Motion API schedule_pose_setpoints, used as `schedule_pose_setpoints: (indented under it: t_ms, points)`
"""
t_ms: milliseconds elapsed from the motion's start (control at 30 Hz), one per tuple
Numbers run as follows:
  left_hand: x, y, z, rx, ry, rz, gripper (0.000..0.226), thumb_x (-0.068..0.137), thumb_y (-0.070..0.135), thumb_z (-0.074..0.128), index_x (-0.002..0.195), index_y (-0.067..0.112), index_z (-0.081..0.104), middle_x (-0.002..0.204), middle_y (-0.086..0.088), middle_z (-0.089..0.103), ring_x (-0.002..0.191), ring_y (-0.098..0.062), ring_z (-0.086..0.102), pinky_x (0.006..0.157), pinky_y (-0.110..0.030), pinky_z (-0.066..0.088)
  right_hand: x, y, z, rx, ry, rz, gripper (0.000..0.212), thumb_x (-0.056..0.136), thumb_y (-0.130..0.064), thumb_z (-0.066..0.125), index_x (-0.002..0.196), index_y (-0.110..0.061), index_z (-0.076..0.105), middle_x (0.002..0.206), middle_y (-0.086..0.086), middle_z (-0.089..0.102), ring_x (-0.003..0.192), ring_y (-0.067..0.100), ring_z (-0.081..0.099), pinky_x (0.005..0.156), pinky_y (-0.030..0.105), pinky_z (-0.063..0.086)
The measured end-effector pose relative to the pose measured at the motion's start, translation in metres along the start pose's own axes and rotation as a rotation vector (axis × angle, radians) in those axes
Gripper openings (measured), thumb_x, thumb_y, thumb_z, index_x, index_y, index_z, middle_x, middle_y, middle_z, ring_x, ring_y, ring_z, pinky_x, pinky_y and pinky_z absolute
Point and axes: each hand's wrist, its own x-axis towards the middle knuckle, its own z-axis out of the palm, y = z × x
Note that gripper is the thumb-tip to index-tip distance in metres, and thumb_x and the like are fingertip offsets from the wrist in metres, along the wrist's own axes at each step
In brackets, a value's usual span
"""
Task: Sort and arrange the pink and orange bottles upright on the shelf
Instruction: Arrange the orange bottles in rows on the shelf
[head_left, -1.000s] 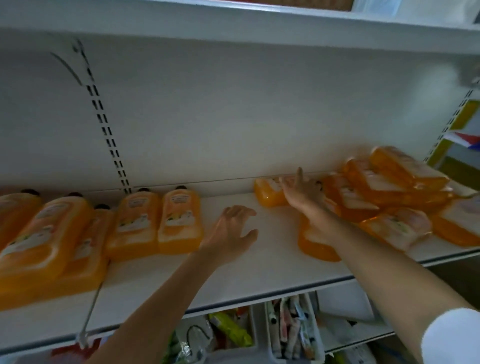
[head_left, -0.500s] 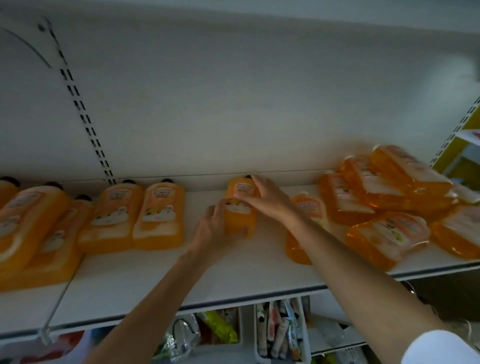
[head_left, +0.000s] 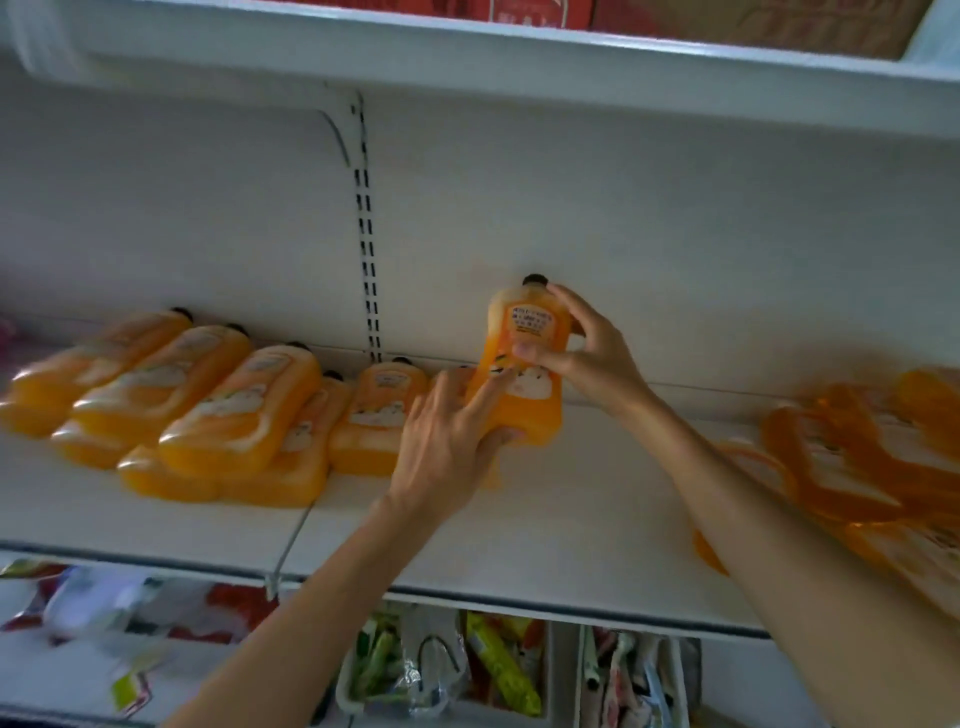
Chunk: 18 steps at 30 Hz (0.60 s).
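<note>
White shelf (head_left: 571, 519), back panel (head_left: 649, 218), slotted upright (head_left: 366, 249)

Both arms reach forward, left hand (head_left: 447, 441) low, right hand (head_left: 589, 361) higher, fingers (head_left: 574, 309) gripping the orange bottle (head_left: 535, 415)

Dim, soft; smeared by motion at three o'clock across toppled translucent orange plastic bottles (head_left: 852, 452), mildly blurred at nine o'clock, bowed at the edges.

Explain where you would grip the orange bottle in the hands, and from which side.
Grip the bottle on its upper body, below the cap, coming from the right. It stands nearly upright, its flat faces suit thumb and fingers, and neighbouring bottles crowd its left. The right hand holds there.
</note>
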Motion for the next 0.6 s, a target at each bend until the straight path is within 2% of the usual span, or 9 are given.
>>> schedule_pose_setpoints:
  t_ms: [67,167,267,333,400,467,533,600]
  points:
    - [-0.011,-0.025,-0.018,0.113,-0.006,-0.033,0.054,0.088,0.059,0.030,0.130,0.028,0.039,0.106,-0.013,0.058,0.087,-0.032,0.057,0.073,-0.041,0.045,0.006,-0.018,0.033,0.000,-0.032,-0.050,0.079,0.072,-0.038,0.078,0.140,-0.027,0.039,0.142,-0.006,0.044,0.127,0.008,0.040,0.097,0.020,0.035]
    - [-0.031,-0.062,-0.043,0.284,-0.014,-0.039,0.051,0.088,0.058,0.032,0.127,0.027,0.044,0.108,-0.012,0.060,0.089,-0.032,0.056,0.079,-0.043,0.041,0.010,-0.032,0.083,-0.006,-0.087,-0.100,0.077,0.072,-0.039,0.078,0.138,-0.027,0.042,0.142,-0.007,0.044,0.127,0.005,0.040,0.103,0.022,0.035]
    - [-0.047,-0.086,-0.060,0.350,-0.061,-0.070,0.051,0.085,0.058,0.037,0.125,0.029,0.045,0.107,-0.010,0.064,0.103,-0.033,0.053,0.092,-0.048,0.035,0.010,-0.040,0.120,0.004,-0.146,-0.111,0.069,0.076,-0.041,0.075,0.136,-0.028,0.044,0.139,-0.008,0.046,0.121,0.003,0.042,0.099,0.022,0.037]
    - [-0.047,-0.090,-0.070,0.352,-0.111,-0.126,0.052,0.083,0.059,0.034,0.126,0.031,0.043,0.109,-0.007,0.066,0.112,-0.035,0.051,0.100,-0.051,0.032,0.012,-0.043,0.136,-0.041,-0.182,-0.088,0.059,0.081,-0.045,0.068,0.133,-0.025,0.049,0.135,-0.007,0.050,0.120,0.007,0.046,0.096,0.024,0.040]
    - [-0.038,-0.085,-0.077,0.378,-0.195,-0.221,0.055,0.085,0.061,0.029,0.133,0.034,0.036,0.123,-0.004,0.059,0.122,-0.033,0.043,0.106,-0.049,0.026,0.016,-0.044,0.145,-0.104,-0.216,-0.034,0.049,0.086,-0.047,0.061,0.129,-0.023,0.054,0.131,-0.005,0.054,0.119,0.013,0.050,0.090,0.025,0.041]
    - [-0.029,-0.087,-0.076,0.430,-0.265,-0.260,0.054,0.090,0.058,0.033,0.138,0.036,0.026,0.136,-0.002,0.047,0.130,-0.031,0.032,0.110,-0.049,0.020,0.020,-0.046,0.149,-0.133,-0.233,0.017,0.046,0.088,-0.043,0.058,0.128,-0.022,0.055,0.130,-0.002,0.055,0.118,0.016,0.051,0.085,0.024,0.040]
    - [-0.023,-0.085,-0.077,0.457,-0.304,-0.253,0.054,0.091,0.055,0.037,0.139,0.035,0.025,0.139,-0.004,0.042,0.131,-0.031,0.028,0.109,-0.050,0.020,0.023,-0.049,0.148,-0.176,-0.211,0.019,0.047,0.089,-0.041,0.059,0.130,-0.020,0.053,0.133,0.001,0.054,0.120,0.017,0.050,0.088,0.024,0.040]
    - [-0.024,-0.089,-0.083,0.412,-0.267,-0.223,0.054,0.089,0.052,0.044,0.138,0.034,0.031,0.138,-0.004,0.041,0.130,-0.029,0.030,0.108,-0.045,0.023,0.025,-0.055,0.147,-0.187,-0.180,-0.014,0.052,0.088,-0.040,0.060,0.134,-0.020,0.049,0.138,0.001,0.050,0.127,0.018,0.046,0.098,0.028,0.038]
